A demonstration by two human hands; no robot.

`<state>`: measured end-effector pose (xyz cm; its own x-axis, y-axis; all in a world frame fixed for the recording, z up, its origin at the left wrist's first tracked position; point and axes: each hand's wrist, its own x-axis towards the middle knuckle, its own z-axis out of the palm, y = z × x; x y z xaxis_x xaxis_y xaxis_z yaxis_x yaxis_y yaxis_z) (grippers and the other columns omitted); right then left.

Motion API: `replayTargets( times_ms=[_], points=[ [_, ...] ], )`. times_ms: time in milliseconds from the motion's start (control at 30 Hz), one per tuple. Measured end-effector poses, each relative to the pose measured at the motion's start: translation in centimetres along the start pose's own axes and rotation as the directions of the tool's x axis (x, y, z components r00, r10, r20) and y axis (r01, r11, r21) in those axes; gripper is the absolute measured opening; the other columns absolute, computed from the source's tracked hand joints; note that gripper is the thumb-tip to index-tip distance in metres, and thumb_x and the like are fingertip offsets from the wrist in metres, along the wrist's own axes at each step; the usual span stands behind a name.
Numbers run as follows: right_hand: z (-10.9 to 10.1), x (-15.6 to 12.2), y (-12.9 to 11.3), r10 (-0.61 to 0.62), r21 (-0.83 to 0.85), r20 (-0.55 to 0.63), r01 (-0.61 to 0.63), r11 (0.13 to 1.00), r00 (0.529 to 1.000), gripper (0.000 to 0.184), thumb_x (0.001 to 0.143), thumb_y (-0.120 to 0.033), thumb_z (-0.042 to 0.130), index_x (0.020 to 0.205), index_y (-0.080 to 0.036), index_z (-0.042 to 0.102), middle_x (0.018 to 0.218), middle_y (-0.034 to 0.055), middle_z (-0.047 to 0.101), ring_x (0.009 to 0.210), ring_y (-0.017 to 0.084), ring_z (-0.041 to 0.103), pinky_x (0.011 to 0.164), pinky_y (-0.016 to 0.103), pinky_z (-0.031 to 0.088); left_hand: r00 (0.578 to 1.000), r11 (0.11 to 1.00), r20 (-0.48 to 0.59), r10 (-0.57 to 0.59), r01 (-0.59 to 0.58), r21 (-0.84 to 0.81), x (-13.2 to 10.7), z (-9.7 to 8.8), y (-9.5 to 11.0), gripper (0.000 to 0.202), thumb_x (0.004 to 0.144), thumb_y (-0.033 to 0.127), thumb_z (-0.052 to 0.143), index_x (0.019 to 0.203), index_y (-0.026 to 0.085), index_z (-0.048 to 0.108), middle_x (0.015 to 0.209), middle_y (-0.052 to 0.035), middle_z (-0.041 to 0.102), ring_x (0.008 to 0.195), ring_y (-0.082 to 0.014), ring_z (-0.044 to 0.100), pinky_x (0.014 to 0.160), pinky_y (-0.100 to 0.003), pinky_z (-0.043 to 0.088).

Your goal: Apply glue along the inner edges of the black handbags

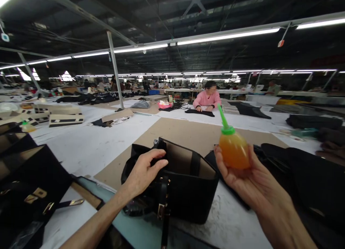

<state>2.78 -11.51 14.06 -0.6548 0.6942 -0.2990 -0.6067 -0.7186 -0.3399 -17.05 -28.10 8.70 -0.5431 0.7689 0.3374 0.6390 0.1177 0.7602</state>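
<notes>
My right hand (258, 180) is closed around a squeeze bottle (234, 150) of orange liquid, with its green nozzle pointing up and left. A black handbag (185, 198) stands in front of me, its top open and a tan lining showing inside. My left hand (147, 170) is over the bag's left side, thumb and forefinger apart near the rim; its other fingers are mostly hidden. Down the bag's front hangs a black strap with a gold buckle (161, 210).
More black bags (29, 180) with gold fittings stand at the left. Black pieces (304, 173) lie at the right. Beige-and-black panels (66, 119) and a second bottle (27, 127) are farther left. Across the table, a person in pink (208, 100) handles a black piece (199, 113).
</notes>
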Motion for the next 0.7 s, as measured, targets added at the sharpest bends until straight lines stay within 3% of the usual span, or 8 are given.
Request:
replayTargets(
  times_ms=[100,200,333,500,700],
  points=[
    [1.1,2.0,1.1,0.028,-0.032,0.07,-0.026,0.999,0.997,0.028,0.098,-0.035,0.042,0.108,-0.019,0.062,0.104,0.0115,0.063,0.095,0.027,0.062,0.072,0.047,0.057,0.974,0.965,-0.169,-0.154,0.185,0.186,2.0,0.5,0.0,0.045,0.076,0.032,0.061,0.117,0.017,0.052,0.118,-0.0112,0.058,0.099,-0.024,0.059,0.088,-0.035,0.044],
    [1.3,3.6,1.7,0.086,-0.049,0.089,-0.082,0.995,0.992,0.022,0.095,-0.035,0.05,0.092,-0.02,0.066,0.101,0.0081,0.064,0.1,0.028,0.059,0.084,0.057,0.048,0.962,0.908,-0.095,-0.257,0.274,0.318,4.6,0.5,-0.6,0.061,0.065,0.033,0.069,0.118,0.013,0.047,0.123,-0.0167,0.055,0.108,-0.0305,0.055,0.089,-0.039,0.043],
    [1.0,4.1,2.0,0.135,-0.045,0.098,-0.131,0.99,0.986,0.02,0.092,-0.035,0.055,0.086,-0.02,0.067,0.097,0.0074,0.065,0.102,0.028,0.058,0.09,0.061,0.039,0.931,0.872,0.005,-0.364,0.339,0.353,7.1,0.7,-3.7,0.048,0.058,0.043,0.072,0.094,0.016,0.054,0.097,-0.0134,0.066,0.095,-0.0329,0.061,0.077,-0.038,0.046],
    [0.6,3.6,2.2,0.184,-0.004,0.1,-0.185,0.983,0.978,0.016,0.091,-0.032,0.058,0.088,-0.019,0.067,0.098,0.0091,0.066,0.103,0.03,0.057,0.09,0.06,0.041,0.943,0.899,-0.014,-0.333,0.321,0.298,8.7,2.1,-7.3,0.052,0.057,0.051,0.072,0.092,0.016,0.055,0.093,-0.0128,0.066,0.092,-0.0313,0.062,0.075,-0.036,0.046],
    [0.5,3.6,2.2,0.17,0.007,0.103,-0.171,0.985,0.98,0.017,0.092,-0.032,0.057,0.091,-0.017,0.065,0.098,0.011,0.065,0.102,0.031,0.058,0.086,0.059,0.044,0.964,0.942,-0.059,-0.26,0.266,0.205,9.6,3.5,-8.1,0.048,0.058,0.043,0.073,0.095,0.017,0.059,0.085,-0.0072,0.067,0.09,-0.0283,0.062,0.076,-0.034,0.047]
  ],
)
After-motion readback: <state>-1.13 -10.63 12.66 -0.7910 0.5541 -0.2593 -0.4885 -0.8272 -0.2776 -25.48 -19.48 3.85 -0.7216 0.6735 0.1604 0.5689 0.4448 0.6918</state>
